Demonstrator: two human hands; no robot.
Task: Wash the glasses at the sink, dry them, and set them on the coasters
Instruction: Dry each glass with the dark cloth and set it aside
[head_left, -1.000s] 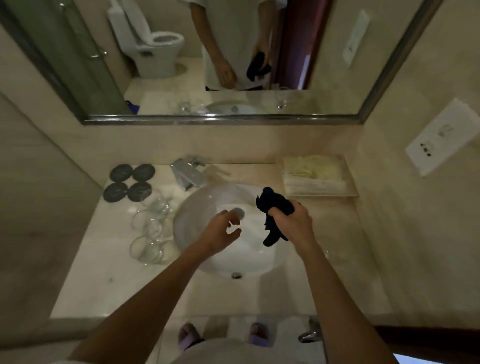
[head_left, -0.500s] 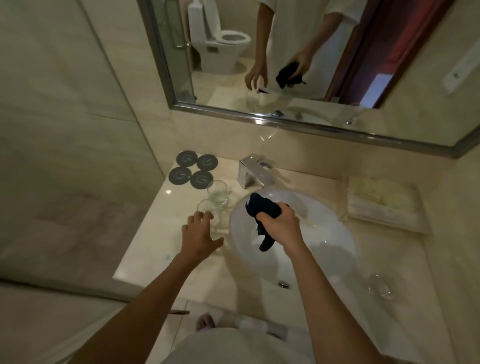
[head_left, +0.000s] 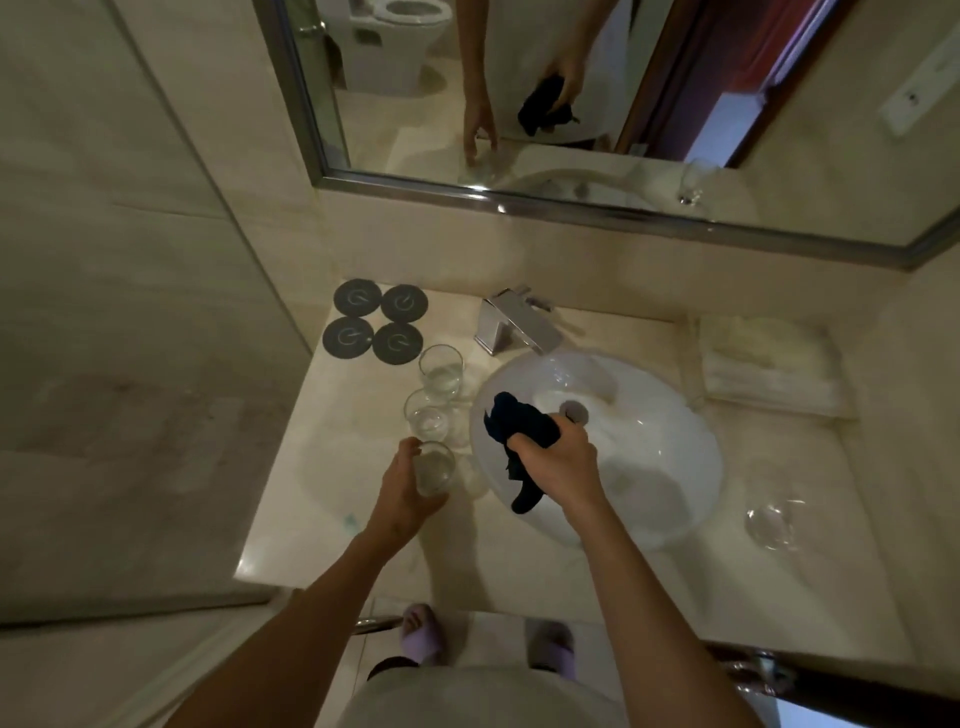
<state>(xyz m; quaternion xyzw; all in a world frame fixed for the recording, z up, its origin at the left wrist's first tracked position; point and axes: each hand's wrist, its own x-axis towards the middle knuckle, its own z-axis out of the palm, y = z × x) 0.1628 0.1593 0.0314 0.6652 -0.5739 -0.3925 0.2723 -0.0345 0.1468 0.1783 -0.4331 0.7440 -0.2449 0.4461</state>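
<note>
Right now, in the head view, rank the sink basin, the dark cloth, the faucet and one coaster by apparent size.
1. Sink basin, by far the largest.
2. Dark cloth in the right hand.
3. Faucet.
4. One coaster.
Faucet and cloth look close; camera nearness makes that pair unsure.

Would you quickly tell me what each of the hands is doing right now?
Left hand: grips the nearest glass.
Right hand: grips the dark cloth.

No words, brands or numbers can be read; only a pale circular mark shows on each of the four dark coasters (head_left: 375, 321), its form unclear.
</note>
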